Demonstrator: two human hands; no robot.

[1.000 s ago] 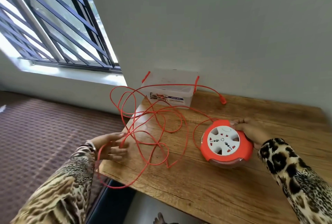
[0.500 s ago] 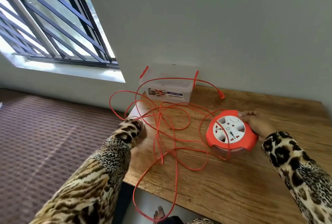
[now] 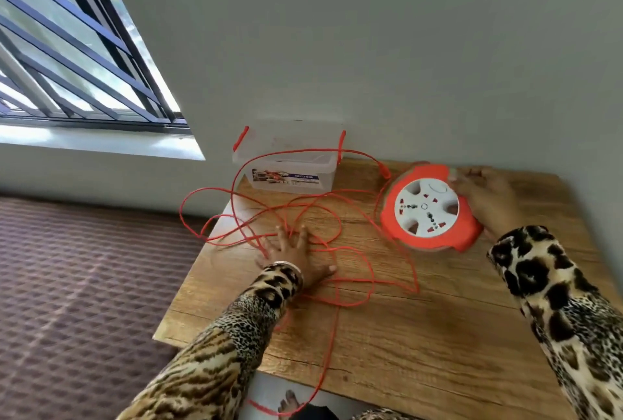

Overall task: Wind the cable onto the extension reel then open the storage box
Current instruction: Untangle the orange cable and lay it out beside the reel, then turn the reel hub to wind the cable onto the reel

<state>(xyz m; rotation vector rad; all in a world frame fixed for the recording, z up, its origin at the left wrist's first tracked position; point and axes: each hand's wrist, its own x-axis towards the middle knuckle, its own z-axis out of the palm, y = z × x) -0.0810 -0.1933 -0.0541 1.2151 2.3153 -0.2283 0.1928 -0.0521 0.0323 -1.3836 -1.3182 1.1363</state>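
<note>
An orange extension reel [image 3: 428, 209] with a white socket face lies at the back right of the wooden table [image 3: 421, 335], tilted a little. My right hand [image 3: 485, 195] holds its far right rim. The orange cable [image 3: 293, 152] sprawls in loose tangled loops across the table's left half, over the box and down past the front edge. My left hand [image 3: 296, 251] rests flat on the loops with fingers spread. The clear storage box [image 3: 290, 167] with orange latches stands closed against the wall. The cable's plug [image 3: 384, 172] lies between box and reel.
The grey wall runs right behind the table. A barred window [image 3: 84, 65] is at the left, above a brown patterned carpet [image 3: 84, 285]. Some cable loops hang past the table's left edge. A foot [image 3: 288, 401] shows below the front edge.
My left hand has moved from the table's left edge onto the tabletop and now lies flat on the cable. The reel and my right hand sit farther back and right in view.
</note>
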